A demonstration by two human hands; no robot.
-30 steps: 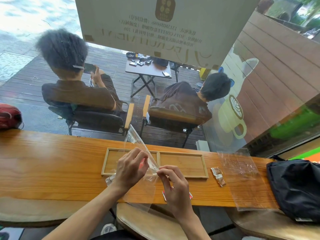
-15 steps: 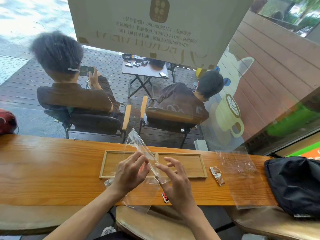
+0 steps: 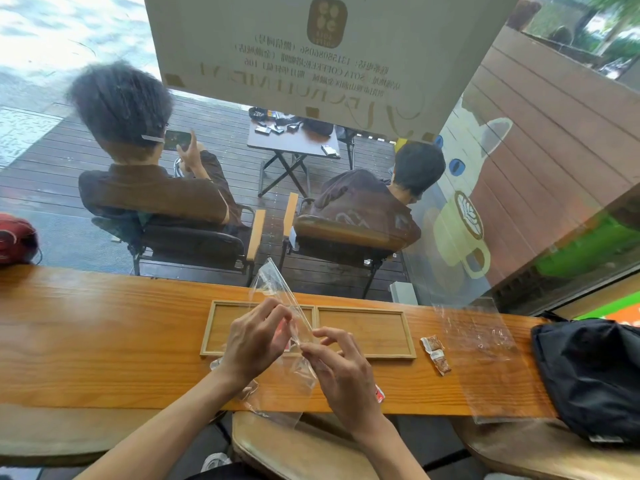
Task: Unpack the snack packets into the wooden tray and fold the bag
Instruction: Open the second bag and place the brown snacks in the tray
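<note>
**Clear bag held over a two-compartment wooden tray on the counter**

Item 1. Clear plastic bag [image 3: 277, 289]: we hold it above the counter [image 3: 104, 323], tilted, its far corner rising toward 12 o'clock past the tray's far rim and its near end draping over the counter's near edge at 6 o'clock. Our left hand [image 3: 254, 341] has its fingers [image 3: 273, 308] curled in a pinch on the film. Our right hand [image 3: 343, 372] pinches the same film between thumb and forefinger, the other fingers loosely spread.

Item 2. Wooden tray [image 3: 412, 336]: flat on the counter, two compartments side by side. The right compartment shows only bare wood; the left one is partly hidden behind our left hand and the bag.

Item 3. Brown snack packets [image 3: 435, 353]: on the counter at 3 o'clock of the tray, just beside its right rim, outside it.

Item 4. Red-and-white packet [image 3: 380, 396]: near the counter's edge, peeking out from under our right hand.

Item 5. Second clear bag [image 3: 485, 358]: flat on the counter at 3 o'clock of the brown packets, its near end overhanging the edge.

Item 6. Black bag [image 3: 588, 375]: at the counter's far right end, beside the flat bag.
</note>
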